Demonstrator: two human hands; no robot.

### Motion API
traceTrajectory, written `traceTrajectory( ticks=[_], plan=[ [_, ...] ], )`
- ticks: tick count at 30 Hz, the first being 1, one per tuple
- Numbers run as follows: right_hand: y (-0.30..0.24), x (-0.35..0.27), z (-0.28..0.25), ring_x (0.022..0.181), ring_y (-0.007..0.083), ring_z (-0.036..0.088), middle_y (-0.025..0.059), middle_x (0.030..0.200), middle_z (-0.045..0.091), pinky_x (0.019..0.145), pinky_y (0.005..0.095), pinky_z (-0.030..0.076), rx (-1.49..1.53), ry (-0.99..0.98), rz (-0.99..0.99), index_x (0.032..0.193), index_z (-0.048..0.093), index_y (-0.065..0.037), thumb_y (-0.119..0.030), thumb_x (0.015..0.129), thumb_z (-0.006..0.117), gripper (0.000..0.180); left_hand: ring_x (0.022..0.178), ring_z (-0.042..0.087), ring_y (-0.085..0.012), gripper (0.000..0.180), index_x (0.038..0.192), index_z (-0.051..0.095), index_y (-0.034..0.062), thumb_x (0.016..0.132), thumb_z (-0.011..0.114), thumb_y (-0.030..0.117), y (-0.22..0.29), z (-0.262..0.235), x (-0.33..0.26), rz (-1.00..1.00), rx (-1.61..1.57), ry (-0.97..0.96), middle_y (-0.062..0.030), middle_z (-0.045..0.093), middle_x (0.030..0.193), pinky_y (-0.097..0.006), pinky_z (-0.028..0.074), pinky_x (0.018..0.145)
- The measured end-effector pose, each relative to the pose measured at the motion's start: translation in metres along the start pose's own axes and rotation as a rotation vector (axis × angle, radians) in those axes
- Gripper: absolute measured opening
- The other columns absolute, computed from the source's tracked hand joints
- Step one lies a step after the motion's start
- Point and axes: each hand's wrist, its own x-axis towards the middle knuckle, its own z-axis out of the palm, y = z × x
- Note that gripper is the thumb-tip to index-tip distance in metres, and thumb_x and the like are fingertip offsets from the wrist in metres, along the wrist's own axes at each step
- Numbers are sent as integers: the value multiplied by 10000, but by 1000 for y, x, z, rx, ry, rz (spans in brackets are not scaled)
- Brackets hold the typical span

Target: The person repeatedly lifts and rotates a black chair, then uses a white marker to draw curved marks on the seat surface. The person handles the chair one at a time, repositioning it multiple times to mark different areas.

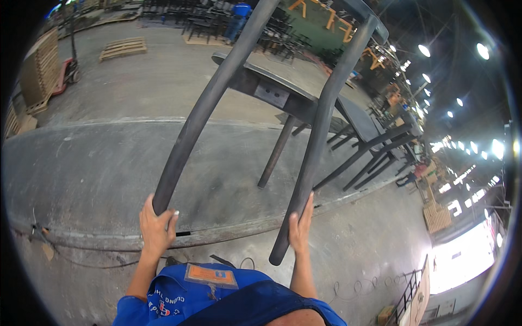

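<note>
While left fingers clasp one chair leg | right fingers touch another leg — grip unclear

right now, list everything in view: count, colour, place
held chair: 1, dark grey, centre, tilted
other chairs: several, dark, platform's right part
platform: 1, grey, across the middle
distant chairs: many, dark, top background
flat pallet: 1, tan, upper-left floor
wooden stack: 1, brown, far left
pallet jack: 1, red, beside stack
ceiling lights: many, white, upper right
distant person: at least 1, blue, top
shirt: 1, blue, lower edge
badge: 1, orange, on shirt
left hand: 1, bare, gripping left chair leg
right hand: 1, bare, against right chair leg
</note>
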Motion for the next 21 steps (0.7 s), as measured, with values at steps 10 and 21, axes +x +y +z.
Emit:
traceTrajectory(
  ticks=[10, 21],
  plan=[
    [-78, 290, -14, 1394, 447, 140, 337, 1480, 140, 1131, 449, 169, -339, 566, -244, 1450, 132, 68, -345, 999, 355, 650, 1099, 517, -418, 179, 831, 696, 74, 662, 753, 98, -39, -5, -26, 10, -254, -84, -269, 434, 1303, -454, 451, 877],
    [-153, 411, -100, 1054, 382, 556, 287, 1114, 551, 920, 439, 429, -160, 998, -128, 1170, 475, 66, -425, 787, 668, 652, 1078, 560, -433, 174, 858, 708, 80, 689, 746, 97, -56, -10, -33, 65, -378, -93, -292, 481, 1272, -432, 479, 866]
  ],
)
